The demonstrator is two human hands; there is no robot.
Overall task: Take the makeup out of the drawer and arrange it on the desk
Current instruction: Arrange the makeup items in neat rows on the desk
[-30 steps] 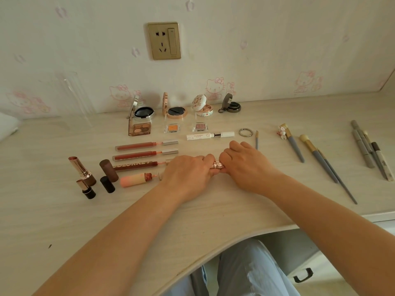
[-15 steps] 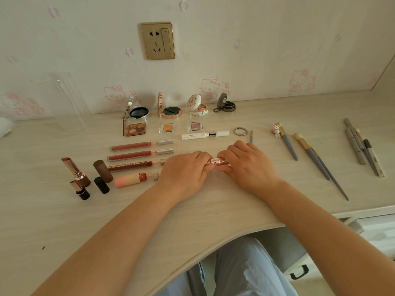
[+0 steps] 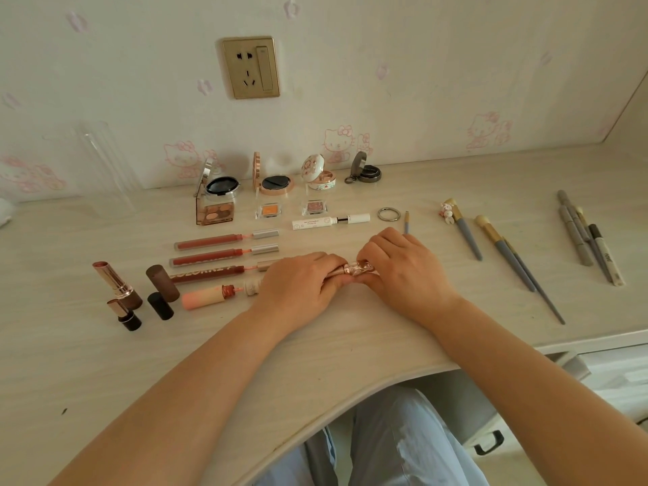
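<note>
Change: since half a second ago, more of the small rose-gold glossy tube (image 3: 357,268) shows between the hands; earlier only a short stub was exposed. Both hands remain at the same spot on the desk.
Left hand (image 3: 298,287): rests on the pale wood-grain desk (image 3: 105,380), fingers curled round the left end of the tube.
Right hand (image 3: 403,271): rests on the desk, thumb and fingers pinched on the tube's right end.
Tube position: centre of the desk, just above the surface, between the two hands and right of the lip-gloss row.
Tube axis: long axis runs left to right, roughly level, parallel to the desk's front edge; which end is the cap cannot be told.
Lip row: three slim red lip-gloss tubes with silver caps (image 3: 224,236) lie side by side, long axes left to right; a peach gradient lip tube (image 3: 207,298) lies below them.
Lipsticks: a rose-gold open lipstick (image 3: 114,280) and a brown cylindrical cap (image 3: 163,282) lie at far left.
Back row: a round open compact with black pan (image 3: 222,185) by the wall.
Brushes: grey-handled makeup brushes with gold ferrules (image 3: 501,250) lie right of the hands, handles toward the desk's front edge.
Pens: grey slim pencils (image 3: 582,240) lie at far right.
</note>
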